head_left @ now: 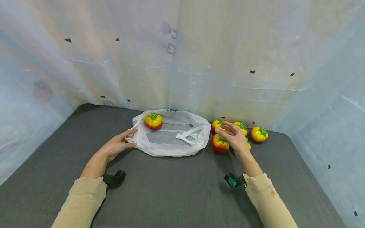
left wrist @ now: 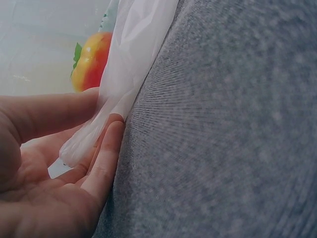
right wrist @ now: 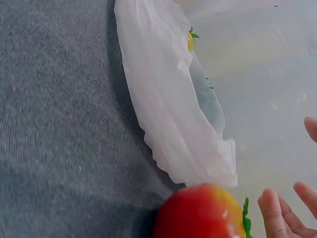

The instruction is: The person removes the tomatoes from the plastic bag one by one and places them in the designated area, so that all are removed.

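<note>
A white plastic bag (head_left: 171,151) lies on the dark table with its mouth spread wide. One red-and-yellow tomato (head_left: 153,121) with green leaves sits inside at its left end. My left hand (head_left: 118,145) pinches the bag's left edge, and in the left wrist view the gathered plastic (left wrist: 84,141) passes between thumb and fingers. Over on the right, my right hand (head_left: 234,136) hovers above a group of similar tomatoes, fingers apart and holding nothing. Closest to it is a tomato (head_left: 219,144) beside the bag's right end; another tomato (head_left: 215,126) lies behind that. The hand partly hides the group.
Farther right are a tomato (head_left: 240,127) near the back and another tomato (head_left: 258,134) at the far right. A pale plastic sheet (head_left: 199,63) hangs along the back and both sides of the table. Both wrists wear black straps (head_left: 114,179).
</note>
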A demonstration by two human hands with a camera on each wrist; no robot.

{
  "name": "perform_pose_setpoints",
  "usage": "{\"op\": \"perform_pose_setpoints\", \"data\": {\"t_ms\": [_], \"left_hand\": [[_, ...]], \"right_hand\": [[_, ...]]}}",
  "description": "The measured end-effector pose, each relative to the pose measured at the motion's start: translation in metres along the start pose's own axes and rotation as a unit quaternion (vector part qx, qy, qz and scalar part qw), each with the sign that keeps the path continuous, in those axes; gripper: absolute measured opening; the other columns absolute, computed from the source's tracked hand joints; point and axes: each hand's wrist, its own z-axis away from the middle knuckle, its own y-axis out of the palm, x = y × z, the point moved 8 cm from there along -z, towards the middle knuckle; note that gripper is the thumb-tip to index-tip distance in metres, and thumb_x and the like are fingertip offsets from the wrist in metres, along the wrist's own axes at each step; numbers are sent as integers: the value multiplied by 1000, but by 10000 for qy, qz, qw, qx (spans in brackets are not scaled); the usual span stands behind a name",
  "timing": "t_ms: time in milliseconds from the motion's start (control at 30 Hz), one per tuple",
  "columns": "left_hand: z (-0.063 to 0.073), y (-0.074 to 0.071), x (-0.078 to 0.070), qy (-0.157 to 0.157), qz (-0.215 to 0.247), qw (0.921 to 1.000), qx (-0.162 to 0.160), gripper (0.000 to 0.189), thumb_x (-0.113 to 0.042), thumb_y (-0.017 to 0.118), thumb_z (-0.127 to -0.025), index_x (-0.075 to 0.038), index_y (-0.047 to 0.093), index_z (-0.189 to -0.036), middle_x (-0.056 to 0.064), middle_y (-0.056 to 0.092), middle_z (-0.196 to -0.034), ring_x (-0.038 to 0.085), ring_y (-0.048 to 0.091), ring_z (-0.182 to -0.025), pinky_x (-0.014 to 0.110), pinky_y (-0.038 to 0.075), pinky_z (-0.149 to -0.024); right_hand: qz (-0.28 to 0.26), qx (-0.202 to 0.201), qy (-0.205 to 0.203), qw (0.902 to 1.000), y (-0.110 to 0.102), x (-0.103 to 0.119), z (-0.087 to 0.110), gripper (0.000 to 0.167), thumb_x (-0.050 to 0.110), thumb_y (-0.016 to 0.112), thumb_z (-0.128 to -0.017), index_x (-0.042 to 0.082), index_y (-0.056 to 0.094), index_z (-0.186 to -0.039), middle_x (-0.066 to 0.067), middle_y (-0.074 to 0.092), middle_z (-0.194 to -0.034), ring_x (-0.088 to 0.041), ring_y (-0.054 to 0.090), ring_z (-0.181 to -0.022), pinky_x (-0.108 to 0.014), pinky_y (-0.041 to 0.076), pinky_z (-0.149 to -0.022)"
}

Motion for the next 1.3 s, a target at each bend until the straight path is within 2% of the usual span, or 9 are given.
{"op": "perform_pose_setpoints", "data": {"t_ms": [333,600,933,1300], "left_hand": [[0,0,0,13,11,10000,1,70,-14,61,-94,-11,24,-153,25,36,-136,32,40,-115,40,37,-92],[-1,1,1,49,48,10000,-32,69,-13,61,-94,-11,24,-152,25,36,-135,32,39,-115,40,37,-92],[-1,0,3,22,-3,10000,-33,70,-15,61,-93,-12,24,-153,24,36,-135,33,38,-116,44,35,-94],[0,0,3,-12,66,10000,-46,70,-14,61,-94,-12,24,-153,24,35,-136,34,38,-117,44,35,-95]], "right_hand": [[34,194,-112,9997,16,1,-5,64,35,70,-87,10,46,-140,-13,47,-142,-27,48,-128,-44,41,-103],[40,330,-215,9992,32,5,-6,58,32,70,-87,12,50,-138,-12,51,-138,-27,51,-125,-42,42,-102],[-136,475,-356,9981,52,10,-11,60,29,70,-88,9,48,-139,-15,49,-140,-28,50,-126,-45,38,-105],[-98,532,-506,9973,73,13,-14,60,29,71,-87,7,49,-138,-18,50,-138,-29,49,-126,-46,40,-103]]}}
